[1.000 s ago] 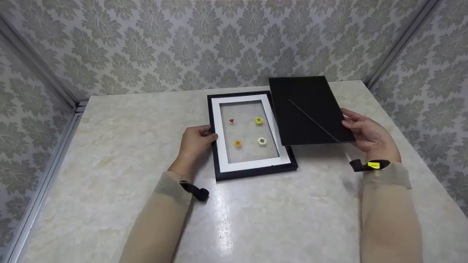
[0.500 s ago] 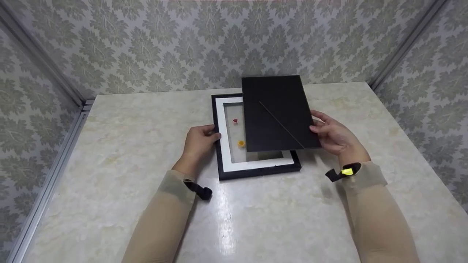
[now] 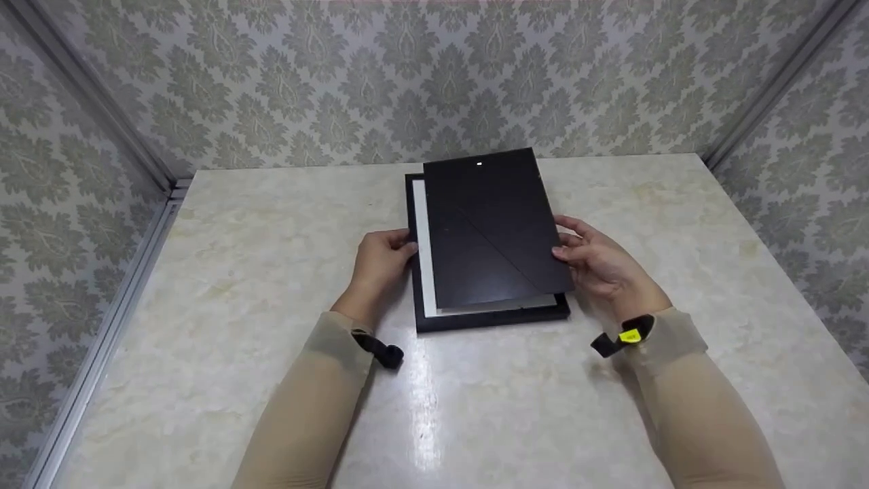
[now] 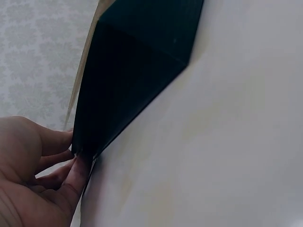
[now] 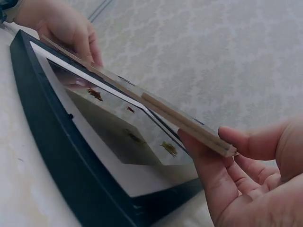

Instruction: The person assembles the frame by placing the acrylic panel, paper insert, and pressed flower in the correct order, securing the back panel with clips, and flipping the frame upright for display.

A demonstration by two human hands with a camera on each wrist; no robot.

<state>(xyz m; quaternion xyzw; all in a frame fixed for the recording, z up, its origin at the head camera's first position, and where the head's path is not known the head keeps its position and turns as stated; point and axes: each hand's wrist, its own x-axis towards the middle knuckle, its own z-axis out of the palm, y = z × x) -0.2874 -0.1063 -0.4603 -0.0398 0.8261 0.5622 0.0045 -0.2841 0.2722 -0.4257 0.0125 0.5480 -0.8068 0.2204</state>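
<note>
A black picture frame (image 3: 492, 318) with a white mat lies flat on the table. Its left side is gripped by my left hand (image 3: 381, 266), thumb on top; the left wrist view shows the fingers at the black side (image 4: 128, 75). My right hand (image 3: 603, 263) pinches the right edge of a black backing board (image 3: 499, 238), which covers most of the frame at a slight tilt. From the right wrist, the board's brown edge (image 5: 189, 130) is raised above the frame. Under it, small dried flowers (image 5: 169, 149) show in the window; from the head they are hidden.
The marbled table top (image 3: 271, 224) spreads around the frame. Patterned wallpaper (image 3: 407, 81) rises behind and at both sides, close to the table's back edge. A metal rail (image 3: 115, 319) runs along the left. Each wrist wears a black strap (image 3: 380, 350).
My right hand has carried the backing board leftward from beside the frame to over it and lowered it, covering the flowers. The left hand keeps its grip on the frame.
</note>
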